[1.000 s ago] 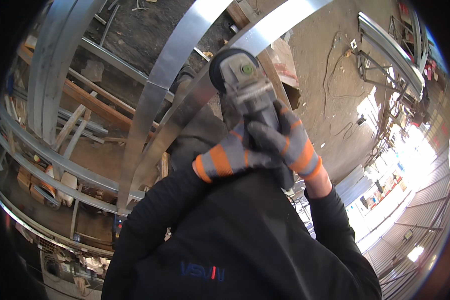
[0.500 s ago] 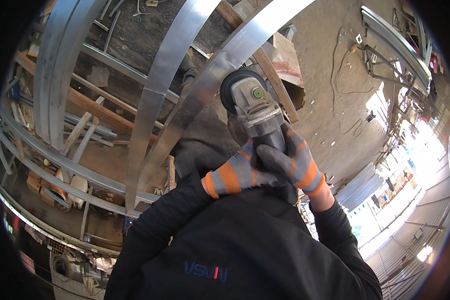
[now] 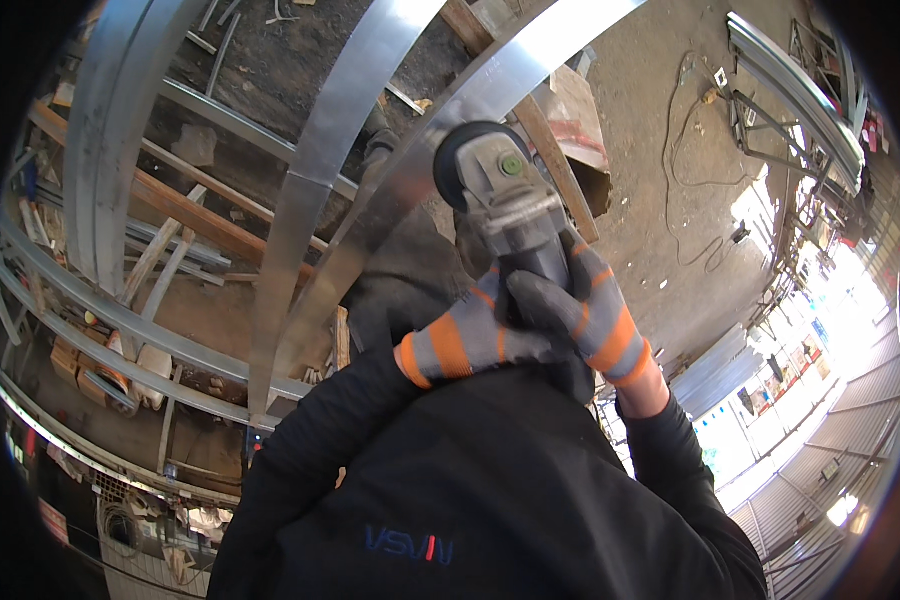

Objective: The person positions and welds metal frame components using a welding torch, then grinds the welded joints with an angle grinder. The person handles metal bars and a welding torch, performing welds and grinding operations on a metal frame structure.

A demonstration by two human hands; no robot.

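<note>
An angle grinder (image 3: 515, 200) with a grey metal head and a dark round disc is held in both my gloved hands. My left hand (image 3: 470, 335), in a grey and orange striped glove, is closed round its body from the left. On the other side my right hand (image 3: 595, 315) wraps the body near the head. The disc lies at the right edge of a shiny curved metal bar (image 3: 410, 165); I cannot tell whether they touch. A second metal bar (image 3: 320, 150) runs to the left of it, and the two converge near my left forearm.
A wooden plank (image 3: 555, 170) lies under the bar, beside a torn box (image 3: 582, 115). Wide metal profiles (image 3: 110, 150) stand at the left, with timber and scrap between the bars. A cable (image 3: 670, 180) loops across the floor at right, near stacked metal profiles (image 3: 795, 95).
The grinder has moved slightly up and left, bringing its disc over the bar's edge. Both hands have shifted a little with it, keeping their hold.
</note>
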